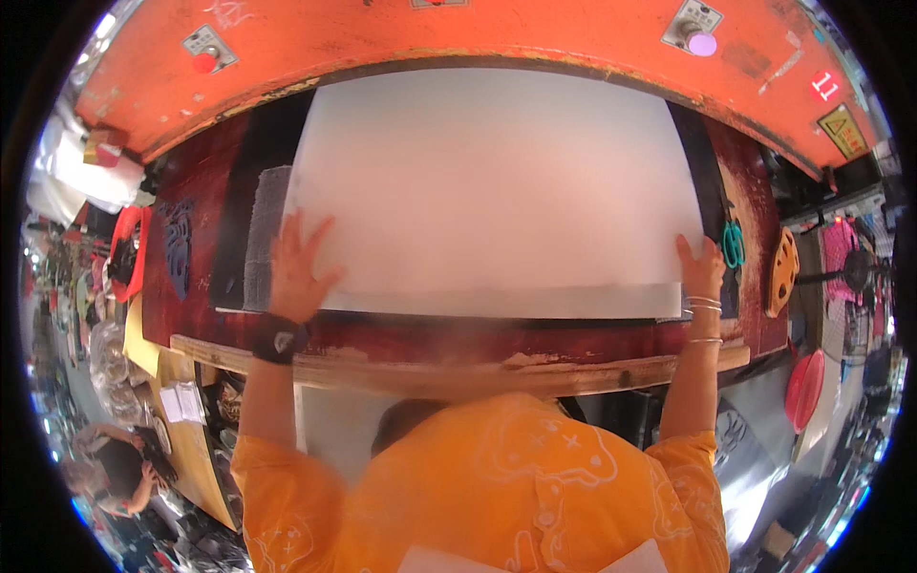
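Note:
A large white sheet [497, 191] lies across the bed in front of me, smooth on top, with a folded or layered strip along its near edge. My left hand [302, 272] has its fingers spread over the sheet's left edge, holding nothing. At the near right corner, my right hand [703, 270] closes on the sheet's edge, thumb on the white side and fingers curled, partly hidden. A grey fabric strip [267, 229] lies beside my left hand, under the sheet's left border. Teal-handled scissors [733, 244] lie just right of my right hand.
An orange machine beam [430, 36] with a red button [204, 63] and a pale purple button [702, 44] spans the far side. A dark blue cut shape [178, 246] lies left; an orange holed piece [783, 272] sits right. A wooden rail [458, 374] edges the bed. Another person [119, 468] is at lower left.

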`<act>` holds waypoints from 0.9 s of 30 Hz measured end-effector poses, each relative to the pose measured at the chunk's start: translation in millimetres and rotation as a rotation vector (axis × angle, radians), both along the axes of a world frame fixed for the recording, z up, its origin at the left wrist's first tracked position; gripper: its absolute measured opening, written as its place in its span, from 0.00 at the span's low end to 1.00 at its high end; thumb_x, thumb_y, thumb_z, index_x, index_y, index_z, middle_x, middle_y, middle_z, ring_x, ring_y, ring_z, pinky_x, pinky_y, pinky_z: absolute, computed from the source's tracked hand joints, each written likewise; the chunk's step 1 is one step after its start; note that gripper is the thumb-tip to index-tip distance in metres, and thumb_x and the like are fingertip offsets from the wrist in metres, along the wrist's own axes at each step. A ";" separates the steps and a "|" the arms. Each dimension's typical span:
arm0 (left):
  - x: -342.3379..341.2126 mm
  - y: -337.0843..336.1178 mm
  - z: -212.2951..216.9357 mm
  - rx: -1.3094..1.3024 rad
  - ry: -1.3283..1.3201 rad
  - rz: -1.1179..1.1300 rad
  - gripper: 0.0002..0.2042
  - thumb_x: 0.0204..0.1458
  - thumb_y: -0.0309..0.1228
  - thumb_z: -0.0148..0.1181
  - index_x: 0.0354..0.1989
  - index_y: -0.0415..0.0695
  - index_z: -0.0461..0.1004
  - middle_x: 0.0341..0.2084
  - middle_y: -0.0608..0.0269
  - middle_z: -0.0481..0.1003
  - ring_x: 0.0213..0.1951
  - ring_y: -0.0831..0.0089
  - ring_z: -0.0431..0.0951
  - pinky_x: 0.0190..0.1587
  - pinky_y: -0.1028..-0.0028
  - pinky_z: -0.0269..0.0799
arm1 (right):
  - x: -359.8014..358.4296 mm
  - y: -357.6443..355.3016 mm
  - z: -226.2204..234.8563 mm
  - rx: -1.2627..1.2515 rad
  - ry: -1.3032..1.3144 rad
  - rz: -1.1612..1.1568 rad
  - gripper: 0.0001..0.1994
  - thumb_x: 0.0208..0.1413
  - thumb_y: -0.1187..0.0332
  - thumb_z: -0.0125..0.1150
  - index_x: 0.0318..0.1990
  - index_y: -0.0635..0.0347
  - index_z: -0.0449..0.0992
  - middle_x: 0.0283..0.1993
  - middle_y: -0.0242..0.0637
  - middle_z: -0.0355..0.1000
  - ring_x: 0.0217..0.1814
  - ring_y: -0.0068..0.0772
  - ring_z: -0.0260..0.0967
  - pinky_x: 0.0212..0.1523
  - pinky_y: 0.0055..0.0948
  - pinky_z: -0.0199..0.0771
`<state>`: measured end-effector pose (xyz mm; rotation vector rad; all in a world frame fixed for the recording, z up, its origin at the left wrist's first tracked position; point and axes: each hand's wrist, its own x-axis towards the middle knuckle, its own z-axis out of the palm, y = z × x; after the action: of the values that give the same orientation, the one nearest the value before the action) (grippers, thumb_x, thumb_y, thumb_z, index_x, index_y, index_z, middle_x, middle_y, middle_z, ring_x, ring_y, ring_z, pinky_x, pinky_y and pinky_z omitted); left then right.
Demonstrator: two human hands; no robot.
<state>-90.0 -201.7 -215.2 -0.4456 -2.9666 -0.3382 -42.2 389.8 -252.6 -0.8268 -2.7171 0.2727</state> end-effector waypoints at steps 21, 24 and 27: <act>2.5 -32.8 -12.3 0.128 0.062 0.267 0.37 0.41 0.45 0.66 0.62 0.53 0.59 0.58 0.41 0.60 0.56 0.49 0.66 0.52 0.60 0.67 | 31.9 -74.1 14.1 0.042 0.155 0.004 0.33 0.49 0.45 0.59 0.48 0.71 0.69 0.47 0.57 0.69 0.54 0.56 0.63 0.53 0.44 0.65; 3.1 -36.6 -13.1 0.153 0.087 0.219 0.37 0.41 0.44 0.67 0.62 0.52 0.60 0.57 0.42 0.60 0.56 0.49 0.65 0.52 0.60 0.67 | 33.5 -74.3 12.0 0.073 0.161 0.008 0.33 0.49 0.45 0.59 0.49 0.70 0.69 0.47 0.55 0.70 0.53 0.56 0.63 0.53 0.44 0.65; 1.2 -42.6 -19.8 0.163 0.116 0.212 0.37 0.41 0.44 0.67 0.62 0.52 0.60 0.57 0.43 0.60 0.57 0.50 0.64 0.54 0.61 0.65 | 36.6 -70.5 8.9 0.035 0.148 0.029 0.32 0.49 0.46 0.60 0.49 0.69 0.70 0.47 0.54 0.70 0.53 0.55 0.64 0.53 0.43 0.65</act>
<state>-88.8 -244.3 -235.0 -0.1265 -2.8104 -0.5055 -5.6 319.3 -243.7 -0.7274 -2.5901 0.2802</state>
